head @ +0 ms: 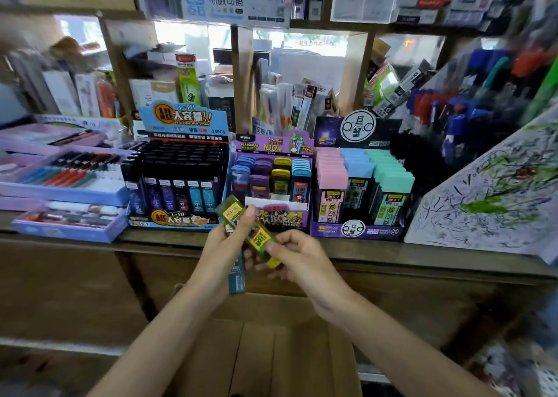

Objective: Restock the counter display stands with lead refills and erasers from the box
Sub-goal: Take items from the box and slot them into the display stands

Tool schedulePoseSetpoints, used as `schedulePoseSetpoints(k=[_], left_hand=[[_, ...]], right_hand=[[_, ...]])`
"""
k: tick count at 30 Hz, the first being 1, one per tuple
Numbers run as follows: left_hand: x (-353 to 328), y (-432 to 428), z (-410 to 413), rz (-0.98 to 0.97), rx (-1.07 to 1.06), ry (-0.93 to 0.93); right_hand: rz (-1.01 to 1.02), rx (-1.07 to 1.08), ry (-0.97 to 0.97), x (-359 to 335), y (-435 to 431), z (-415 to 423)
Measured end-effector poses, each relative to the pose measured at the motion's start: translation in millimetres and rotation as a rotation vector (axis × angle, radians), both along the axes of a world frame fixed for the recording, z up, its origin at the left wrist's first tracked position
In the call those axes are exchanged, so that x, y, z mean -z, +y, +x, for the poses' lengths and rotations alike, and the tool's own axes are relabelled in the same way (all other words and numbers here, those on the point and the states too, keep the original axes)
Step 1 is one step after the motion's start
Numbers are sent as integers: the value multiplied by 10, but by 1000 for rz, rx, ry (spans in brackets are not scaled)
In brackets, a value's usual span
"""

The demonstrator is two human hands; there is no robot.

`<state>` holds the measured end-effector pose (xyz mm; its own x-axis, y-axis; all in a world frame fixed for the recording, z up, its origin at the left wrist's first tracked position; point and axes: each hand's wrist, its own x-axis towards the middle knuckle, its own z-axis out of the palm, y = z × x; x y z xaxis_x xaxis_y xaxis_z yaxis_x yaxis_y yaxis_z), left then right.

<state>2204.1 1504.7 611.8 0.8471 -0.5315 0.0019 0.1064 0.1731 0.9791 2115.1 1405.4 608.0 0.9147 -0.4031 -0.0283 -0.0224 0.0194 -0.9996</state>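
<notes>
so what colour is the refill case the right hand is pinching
The refill case is olive green with a yellow label; head view.

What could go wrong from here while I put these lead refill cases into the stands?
1. The left hand grips several slim plastic cases at once; the teal transparent case hangs below the palm and may slip into the brown cardboard box when the right hand, pinching the yellow-green case, pulls it away.
2. The middle purple cardboard display stand sorts cases by colour, so this one might land in the wrong column.
</notes>
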Motion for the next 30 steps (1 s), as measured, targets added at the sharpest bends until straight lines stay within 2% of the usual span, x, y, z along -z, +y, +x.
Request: schedulePoseSetpoints(k=[2, 4, 9, 14, 17, 21, 30], left_hand=[[-3, 70, 50, -46, 20, 78], [-12, 147, 96, -115, 53, 165], [-13, 301, 200, -50, 88, 116], [30, 383, 310, -37, 70, 78], [83, 413, 374, -31, 36, 56], [134, 464, 403, -34, 0, 11], [190, 594, 333, -24, 44, -143]], right_hand=[[73, 58, -36, -60, -20, 40], [-15, 131, -88, -145, -137, 72], [-480, 267, -133, -496, -608, 153], [-786, 272, -88, -772, -924, 386], [-1123, 311, -107, -898, -1004, 556], [-1411, 234, -90, -1011, -989, 775], [-1680, 216, -16, -899, -917, 1068]])
